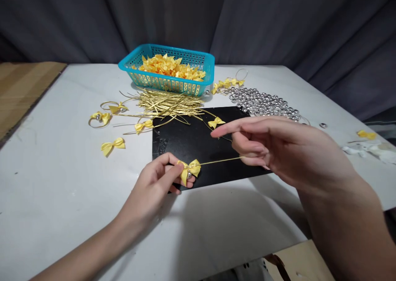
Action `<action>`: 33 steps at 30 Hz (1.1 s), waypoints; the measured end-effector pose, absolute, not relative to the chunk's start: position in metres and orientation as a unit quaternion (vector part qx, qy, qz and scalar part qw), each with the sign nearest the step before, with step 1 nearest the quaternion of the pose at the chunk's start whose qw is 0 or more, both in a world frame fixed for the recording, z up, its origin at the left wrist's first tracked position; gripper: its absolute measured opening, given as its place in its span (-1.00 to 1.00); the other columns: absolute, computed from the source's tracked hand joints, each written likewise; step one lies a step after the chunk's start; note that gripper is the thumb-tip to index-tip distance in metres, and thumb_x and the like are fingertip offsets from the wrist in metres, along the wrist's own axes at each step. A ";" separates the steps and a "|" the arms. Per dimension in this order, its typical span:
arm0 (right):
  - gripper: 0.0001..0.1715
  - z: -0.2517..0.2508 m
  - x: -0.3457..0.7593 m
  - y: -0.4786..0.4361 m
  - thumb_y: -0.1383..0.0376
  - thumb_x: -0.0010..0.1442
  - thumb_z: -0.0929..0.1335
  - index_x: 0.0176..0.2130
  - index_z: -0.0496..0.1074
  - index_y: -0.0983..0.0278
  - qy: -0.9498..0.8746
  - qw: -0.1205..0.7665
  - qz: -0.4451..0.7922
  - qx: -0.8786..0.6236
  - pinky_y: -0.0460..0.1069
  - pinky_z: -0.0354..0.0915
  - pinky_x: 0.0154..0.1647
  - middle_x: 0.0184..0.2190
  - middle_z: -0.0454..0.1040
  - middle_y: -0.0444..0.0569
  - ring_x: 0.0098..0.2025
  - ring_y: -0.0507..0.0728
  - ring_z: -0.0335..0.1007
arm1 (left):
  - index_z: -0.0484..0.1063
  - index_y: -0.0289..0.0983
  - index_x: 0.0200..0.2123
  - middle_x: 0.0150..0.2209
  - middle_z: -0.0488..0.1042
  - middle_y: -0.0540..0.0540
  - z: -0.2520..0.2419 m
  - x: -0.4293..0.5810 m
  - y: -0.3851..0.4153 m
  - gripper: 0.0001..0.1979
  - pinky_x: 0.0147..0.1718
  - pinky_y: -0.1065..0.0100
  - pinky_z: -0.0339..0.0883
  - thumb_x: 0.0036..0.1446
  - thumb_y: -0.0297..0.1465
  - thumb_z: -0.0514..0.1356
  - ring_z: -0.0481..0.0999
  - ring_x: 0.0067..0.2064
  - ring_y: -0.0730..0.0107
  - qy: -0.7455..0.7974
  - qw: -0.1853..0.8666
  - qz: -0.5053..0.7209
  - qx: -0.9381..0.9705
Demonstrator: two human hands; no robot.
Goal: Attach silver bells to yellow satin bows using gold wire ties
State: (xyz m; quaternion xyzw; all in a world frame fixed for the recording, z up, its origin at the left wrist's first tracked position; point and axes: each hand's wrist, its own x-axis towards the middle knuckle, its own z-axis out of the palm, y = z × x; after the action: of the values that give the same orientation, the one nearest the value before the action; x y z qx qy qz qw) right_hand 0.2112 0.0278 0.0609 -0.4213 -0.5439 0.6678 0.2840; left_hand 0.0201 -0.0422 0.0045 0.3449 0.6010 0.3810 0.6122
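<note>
Over the front edge of a black mat [185,143], my left hand [165,174] pinches a yellow ribbon bow [194,167] between thumb and fingers. A small silver bell [189,174] sits at the bow's middle. From the bow a thin gold twist tie [219,162] runs out to the right, stretched nearly straight. My right hand [262,143] grips its far end between thumb and curled fingers, with the index finger pointing left. Another yellow bow [216,122] lies on the mat just beyond that fingertip.
Behind the mat lies a pile of gold twist ties [168,103]. A blue basket [170,81] of yellow bows stands at the back. Silver bells [262,101] are heaped to the right. Loose bows [113,146] and looped pieces [99,118] lie left on the white table [62,182].
</note>
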 end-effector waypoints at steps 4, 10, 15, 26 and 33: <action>-0.69 0.065 0.213 0.025 0.35 0.18 0.23 -0.34 0.56 0.32 -0.548 0.309 0.648 -0.430 -0.08 -0.13 -0.69 -0.66 -0.04 -0.17 -0.64 -0.05 -0.15 | 0.30 -0.28 -0.54 -0.51 0.55 -0.09 0.005 0.023 -0.041 -0.83 -0.39 0.44 0.26 0.08 -0.40 0.15 0.49 -0.43 0.41 0.596 0.621 0.377 0.342; -0.70 0.069 0.214 0.023 0.39 0.09 0.28 -0.23 0.56 0.32 -0.545 0.298 0.664 -0.416 -0.11 0.05 -0.67 -0.63 0.17 -0.12 -0.62 -0.05 0.06 | 0.28 -0.28 -0.48 -0.46 0.57 -0.11 0.005 0.021 -0.038 -0.84 -0.44 0.50 0.27 0.15 -0.39 0.12 0.53 -0.43 0.44 0.571 0.659 0.366 0.325; -0.77 0.062 0.213 0.026 0.40 0.11 0.30 -0.26 0.55 0.31 -0.561 0.244 0.683 -0.398 -0.11 0.31 -0.46 -0.56 0.34 -0.10 -0.52 -0.02 0.27 | 0.23 -0.27 -0.45 -0.49 0.56 -0.14 0.006 0.019 -0.039 -0.83 -0.62 0.54 0.21 0.21 -0.40 0.02 0.55 -0.53 0.41 0.513 0.735 0.360 0.259; -0.86 0.054 0.199 0.020 0.30 0.23 0.30 -0.28 0.45 0.29 -0.640 0.278 0.533 -0.479 -0.11 0.26 -0.66 -0.26 0.54 0.04 -0.61 -0.02 0.42 | 0.31 -0.30 -0.40 -0.36 0.58 -0.21 0.004 0.019 -0.041 -0.87 -0.62 0.56 0.27 0.19 -0.40 0.06 0.57 -0.42 0.36 0.495 0.749 0.380 0.222; -0.84 0.046 0.184 0.001 0.25 0.21 0.32 -0.31 0.47 0.26 -0.685 0.317 0.479 -0.449 -0.15 0.05 -0.74 -0.62 0.36 -0.19 -0.72 -0.10 0.10 | 0.41 -0.30 -0.47 -0.45 0.38 0.02 0.002 0.021 -0.042 -0.88 -0.50 0.59 0.34 0.09 -0.42 0.22 0.39 -0.40 0.54 0.505 0.714 0.428 0.228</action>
State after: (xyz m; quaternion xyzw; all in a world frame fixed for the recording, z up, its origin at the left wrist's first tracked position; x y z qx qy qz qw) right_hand 0.1840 0.0011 0.0460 -0.4488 -0.6845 0.4793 0.3167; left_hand 0.0211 -0.0421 0.0020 0.2281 0.5051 0.4282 0.7138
